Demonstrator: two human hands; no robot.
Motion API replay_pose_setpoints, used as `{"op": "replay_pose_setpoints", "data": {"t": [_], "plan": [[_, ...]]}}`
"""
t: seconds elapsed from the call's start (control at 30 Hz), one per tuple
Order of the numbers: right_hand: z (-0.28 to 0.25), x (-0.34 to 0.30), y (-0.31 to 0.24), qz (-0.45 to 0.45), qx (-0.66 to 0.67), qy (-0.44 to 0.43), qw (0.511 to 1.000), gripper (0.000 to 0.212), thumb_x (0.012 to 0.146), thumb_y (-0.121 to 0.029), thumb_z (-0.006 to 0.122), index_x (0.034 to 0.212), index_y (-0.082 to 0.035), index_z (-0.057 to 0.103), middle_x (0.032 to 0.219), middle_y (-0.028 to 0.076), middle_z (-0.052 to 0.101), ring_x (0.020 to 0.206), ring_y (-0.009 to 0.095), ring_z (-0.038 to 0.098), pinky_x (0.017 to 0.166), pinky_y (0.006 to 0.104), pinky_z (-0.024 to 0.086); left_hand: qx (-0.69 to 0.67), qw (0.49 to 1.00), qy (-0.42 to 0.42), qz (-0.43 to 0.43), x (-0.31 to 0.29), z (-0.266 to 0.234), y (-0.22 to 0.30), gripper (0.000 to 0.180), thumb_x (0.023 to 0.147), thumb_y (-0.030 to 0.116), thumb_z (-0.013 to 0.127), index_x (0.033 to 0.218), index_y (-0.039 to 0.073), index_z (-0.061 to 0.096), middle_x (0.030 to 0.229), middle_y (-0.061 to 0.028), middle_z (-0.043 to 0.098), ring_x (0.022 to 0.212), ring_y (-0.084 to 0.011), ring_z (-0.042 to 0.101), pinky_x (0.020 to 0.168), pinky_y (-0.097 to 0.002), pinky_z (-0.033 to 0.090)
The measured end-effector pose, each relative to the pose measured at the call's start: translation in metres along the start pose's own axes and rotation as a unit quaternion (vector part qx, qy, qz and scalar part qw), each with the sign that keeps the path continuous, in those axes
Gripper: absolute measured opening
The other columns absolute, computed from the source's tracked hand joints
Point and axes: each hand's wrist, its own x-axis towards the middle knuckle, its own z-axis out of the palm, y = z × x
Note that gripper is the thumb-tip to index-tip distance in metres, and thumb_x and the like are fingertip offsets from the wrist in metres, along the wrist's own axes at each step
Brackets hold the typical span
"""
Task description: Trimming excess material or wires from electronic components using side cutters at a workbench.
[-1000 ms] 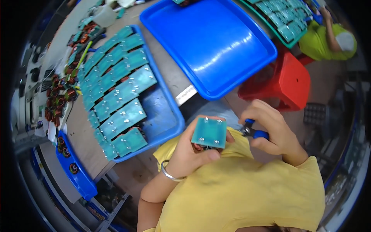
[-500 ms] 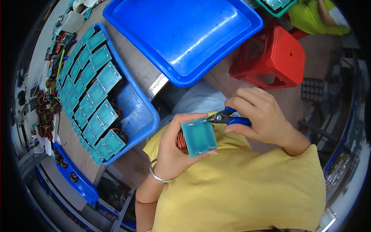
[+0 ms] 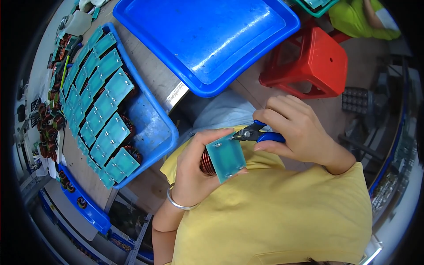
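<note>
My left hand (image 3: 194,161) grips a toroidal coil (image 3: 206,163) wound with copper wire, mounted under a square green circuit board (image 3: 226,157). The board's face is turned up, with soldered pins near its top edge and its lower right corner. In my right hand (image 3: 293,128) is a pair of blue-handled flush cutters (image 3: 255,133), fingers closed round the handles. The cutter tips touch or lie right by the pin near the board's top right corner; whether the jaws are closed on it I cannot tell.
A blue tray (image 3: 170,132) on the left table holds several similar boards in rows. An unfilled blue tray (image 3: 212,84) lies at the table's edge ahead. Beyond my right hand stands a red stool (image 3: 324,62). Loose coils (image 3: 48,132) lie far left; another person's sleeve (image 3: 355,20) shows top right.
The board has tilted slightly in my left hand. Both hands and the cutters have shifted a little left, with the cutter tips staying at the same corner pin.
</note>
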Motion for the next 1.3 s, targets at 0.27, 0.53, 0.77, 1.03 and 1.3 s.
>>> {"op": "replay_pose_setpoints", "data": {"t": [0.27,0.53,0.77,1.03,1.3], "plan": [[0.002,0.003,0.007,-0.014,-0.009,-0.041,0.999,0.042,0.072,-0.041,0.066,0.092,-0.005,0.055,0.074,0.008,0.043,0.064,0.026,0.046,0.060,0.0348,0.038,0.017,1.000,-0.005,0.006,0.003,-0.001,-0.005,0.057,0.062,0.014,0.082,0.110,0.002,0.052,0.098,-0.0094,0.059,0.087,-0.0181,0.059,0.076,-0.0274,0.046],[0.027,0.012,0.032,0.050,0.072,-0.181,0.980,0.035,0.080,-0.038,0.061,0.091,-0.005,0.057,0.075,0.013,0.053,0.073,0.031,0.054,0.063,0.0383,0.041,-0.084,0.984,-0.025,-0.153,0.009,-0.003,-0.032,0.056,0.063,0.005,0.079,0.110,0.001,0.049,0.098,-0.0070,0.059,0.092,-0.0137,0.059,0.083,-0.0257,0.046],[0.091,0.040,0.069,0.158,0.192,-0.403,0.881,0.046,0.091,-0.045,0.043,0.097,-0.003,0.062,0.092,0.016,0.062,0.082,0.031,0.059,0.071,0.0372,0.045,-0.210,0.930,-0.006,-0.300,0.021,-0.012,-0.092,0.025,0.085,0.020,0.061,0.095,-0.001,0.052,0.079,-0.0079,0.061,0.051,-0.0067,0.044,0.044,-0.0184,0.034],[0.120,0.043,0.080,0.186,0.240,-0.421,0.855,0.047,0.091,-0.046,0.043,0.103,-0.004,0.060,0.093,0.016,0.063,0.083,0.028,0.060,0.075,0.0359,0.045,-0.233,0.915,-0.017,-0.329,0.020,-0.022,-0.121,0.029,0.090,0.025,0.056,0.100,-0.001,0.050,0.083,-0.0098,0.062,0.053,-0.0075,0.045,0.045,-0.0185,0.034],[0.087,0.037,0.042,0.172,0.115,-0.226,0.952,0.043,0.085,-0.044,0.052,0.098,-0.003,0.059,0.082,0.020,0.061,0.078,0.035,0.059,0.066,0.0412,0.046,-0.197,0.959,-0.035,-0.200,0.014,-0.021,-0.110,0.045,0.085,0.023,0.062,0.120,0.005,0.041,0.088,-0.0077,0.059,0.065,-0.0093,0.052,0.055,-0.0198,0.041]]}}
